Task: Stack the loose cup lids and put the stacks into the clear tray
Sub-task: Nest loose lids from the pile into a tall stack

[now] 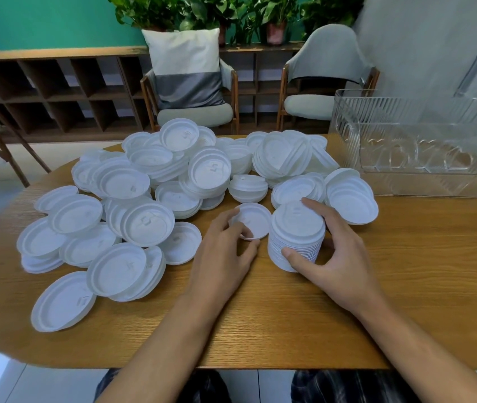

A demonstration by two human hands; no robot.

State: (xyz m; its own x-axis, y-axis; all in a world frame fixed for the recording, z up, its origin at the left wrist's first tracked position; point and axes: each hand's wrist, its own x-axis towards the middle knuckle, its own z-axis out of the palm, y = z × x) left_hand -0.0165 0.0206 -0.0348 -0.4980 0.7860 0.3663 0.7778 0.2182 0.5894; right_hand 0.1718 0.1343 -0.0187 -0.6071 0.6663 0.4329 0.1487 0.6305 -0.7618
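Clear tray (406, 112) beside lid heap (209, 170)

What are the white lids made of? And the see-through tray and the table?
The lids look like thin white plastic, matt, with moulded rims; pressed pulp is possible. The tray looks like clear hard plastic, glossy and ribbed, maybe glass. The table shows wood grain, smooth, perhaps veneer.

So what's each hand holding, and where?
Left hand pinches a single white plastic lid by its rim; right hand grips the white lid stack round its sides.
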